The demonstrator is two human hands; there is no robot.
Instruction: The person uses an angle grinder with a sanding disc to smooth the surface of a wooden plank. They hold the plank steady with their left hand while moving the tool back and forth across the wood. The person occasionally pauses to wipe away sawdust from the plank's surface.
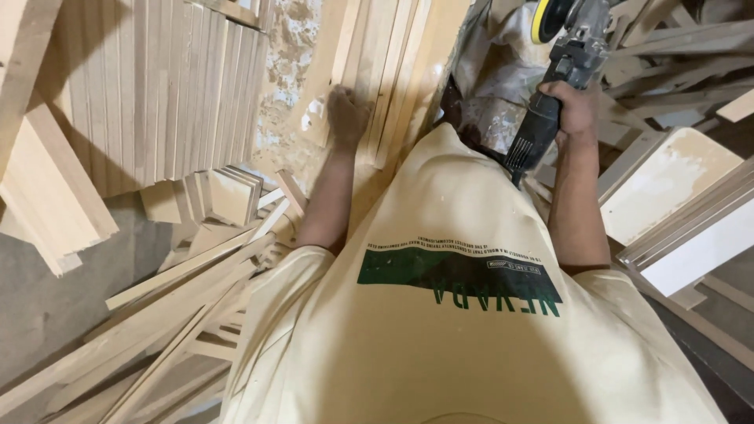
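- The right hand (576,110) is clenched round the dark grip of a power sander (559,71), thumb side up, arm stretched forward past the pale shirt (440,314).
- The sander's long axis runs up and slightly right from that hand: ribbed grey body just below the fingers, yellow-rimmed pad at the far end, at the frame's top edge.
- The left hand (347,114) is set against the edge of a leaning wooden board (369,71); it looks dusty, with fingers curled onto the wood, though whether it truly grips or only steadies the board I cannot tell.
- That board stands nearly upright, its long axis running away from the left hand toward the top of the view, with more boards stacked just right of it.
- The sander sits well to the right of the left hand and the board, so the left hand is the nearer one to the wood and the right the only one on the tool.
- Beyond the left hand, farther left, a stack of thin panels (157,86) leans on edge; below it loose slats (181,314) lie in a tangle on the floor.
- Right of the right hand, a white-faced panel (667,188) and more offcuts lie piled.
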